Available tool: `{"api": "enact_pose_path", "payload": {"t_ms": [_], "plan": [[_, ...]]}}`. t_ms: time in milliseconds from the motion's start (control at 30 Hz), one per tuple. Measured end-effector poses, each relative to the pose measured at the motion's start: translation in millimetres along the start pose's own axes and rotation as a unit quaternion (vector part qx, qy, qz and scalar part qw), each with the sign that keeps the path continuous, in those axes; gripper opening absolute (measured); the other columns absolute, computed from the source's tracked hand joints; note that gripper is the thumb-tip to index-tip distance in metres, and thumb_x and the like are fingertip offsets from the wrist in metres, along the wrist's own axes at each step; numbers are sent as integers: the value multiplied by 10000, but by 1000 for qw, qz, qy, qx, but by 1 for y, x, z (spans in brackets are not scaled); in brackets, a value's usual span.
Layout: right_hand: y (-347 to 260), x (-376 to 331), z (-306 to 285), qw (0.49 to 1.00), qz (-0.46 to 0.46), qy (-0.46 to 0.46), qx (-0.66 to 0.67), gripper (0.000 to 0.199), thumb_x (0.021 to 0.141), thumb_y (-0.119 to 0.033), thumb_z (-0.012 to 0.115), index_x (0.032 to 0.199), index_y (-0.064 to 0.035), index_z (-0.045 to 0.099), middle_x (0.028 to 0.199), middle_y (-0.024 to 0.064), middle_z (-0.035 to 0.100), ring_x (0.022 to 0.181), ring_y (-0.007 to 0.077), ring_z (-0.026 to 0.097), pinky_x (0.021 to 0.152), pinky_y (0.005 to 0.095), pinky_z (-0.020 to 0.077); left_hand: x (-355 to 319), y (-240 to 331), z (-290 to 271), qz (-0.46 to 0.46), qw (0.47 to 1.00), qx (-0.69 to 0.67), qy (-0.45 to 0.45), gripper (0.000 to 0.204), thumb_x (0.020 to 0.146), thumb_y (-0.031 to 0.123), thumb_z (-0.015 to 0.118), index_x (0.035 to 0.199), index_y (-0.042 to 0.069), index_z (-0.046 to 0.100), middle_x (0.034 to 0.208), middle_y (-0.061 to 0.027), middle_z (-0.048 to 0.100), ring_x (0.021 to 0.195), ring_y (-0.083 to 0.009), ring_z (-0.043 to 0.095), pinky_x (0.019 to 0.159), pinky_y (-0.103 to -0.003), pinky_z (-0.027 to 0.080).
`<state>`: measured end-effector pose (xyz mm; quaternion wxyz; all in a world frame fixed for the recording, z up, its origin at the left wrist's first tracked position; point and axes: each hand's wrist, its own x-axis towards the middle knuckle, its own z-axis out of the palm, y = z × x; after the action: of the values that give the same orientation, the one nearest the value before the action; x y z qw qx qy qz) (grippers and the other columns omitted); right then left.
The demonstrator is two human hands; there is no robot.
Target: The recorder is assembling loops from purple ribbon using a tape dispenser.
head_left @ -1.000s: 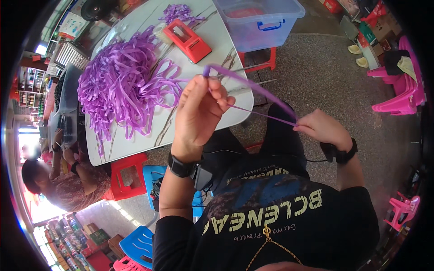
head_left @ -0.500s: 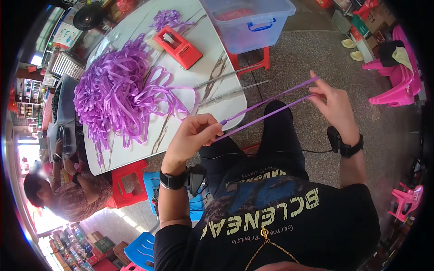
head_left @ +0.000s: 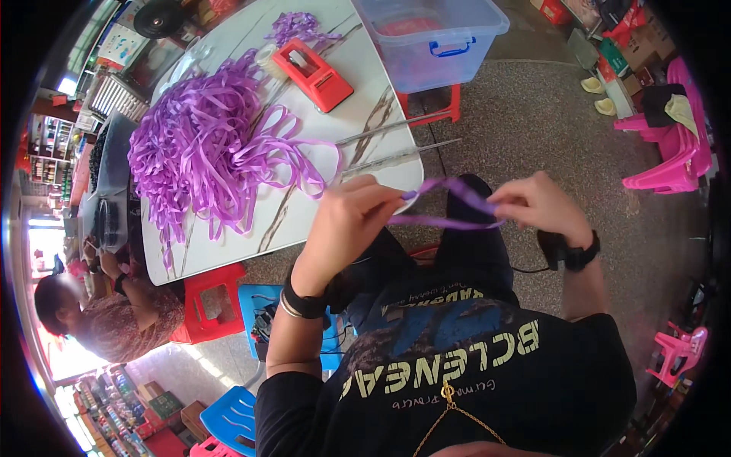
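Note:
A loop of purple ribbon [head_left: 449,222] hangs between my two hands over my lap, just off the table's corner. My left hand [head_left: 352,217] pinches one end, where a small darker purple piece shows at the fingertips. At the other end, my right hand [head_left: 539,204] grips the loop between thumb and fingers, slightly blurred. The upper strand is bowed and smeared by motion. On the table beyond my left hand lies a big heap of purple ribbon loops [head_left: 194,137], some trailing toward the table edge.
A red tape dispenser [head_left: 314,76] stands on the marble-patterned table [head_left: 278,228]. Two thin metal rods [head_left: 403,158] jut past its edge. A clear plastic bin [head_left: 426,57] rests on a red stool [head_left: 449,107]. Another person [head_left: 114,316] sits at the left.
My hands have come closer together, so the ribbon loop has gone from taut to slack. My right hand has moved down and left; my left hand has shifted right.

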<state>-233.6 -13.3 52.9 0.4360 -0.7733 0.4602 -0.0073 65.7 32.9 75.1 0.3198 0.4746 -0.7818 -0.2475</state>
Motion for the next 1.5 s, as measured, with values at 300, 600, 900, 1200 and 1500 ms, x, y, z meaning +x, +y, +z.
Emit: {"api": "enact_pose_path", "payload": {"t_ms": [300,600,900,1200,1500], "plan": [[-43,47,25,941,-301,-12,155,282,886,-305,493,908,-37,577,831,55,560,761,116,520,673,268,416,8,15,7,90,993,40,-73,88,712,27,642,796,21,617,617,-82,495,556,-245,525,498,-314,402],[-42,52,25,885,-196,-205,370,270,901,-240,482,791,-10,571,745,18,579,704,83,548,655,221,426,10,15,6,57,994,-30,-85,41,711,37,619,729,15,589,631,-99,505,567,-265,527,503,-328,404],[-42,48,14,918,-369,35,141,190,824,-182,577,719,-25,592,702,51,599,652,140,566,603,249,432,20,1,21,-207,839,-455,-215,152,839,149,579,763,20,607,713,-5,600,579,-62,519,503,-185,380],[-13,35,3,970,-152,84,172,148,810,-150,572,747,-24,619,655,41,606,603,107,567,560,246,434,40,-12,42,56,996,-71,12,239,757,167,661,929,12,598,881,-107,599,791,-232,579,698,-298,454],[39,115,26,899,-123,348,236,176,860,-157,523,894,-27,635,736,37,639,718,87,597,632,218,439,90,-70,55,9,990,-123,67,265,714,99,664,952,13,586,806,-97,593,771,-203,584,702,-303,465]]}}
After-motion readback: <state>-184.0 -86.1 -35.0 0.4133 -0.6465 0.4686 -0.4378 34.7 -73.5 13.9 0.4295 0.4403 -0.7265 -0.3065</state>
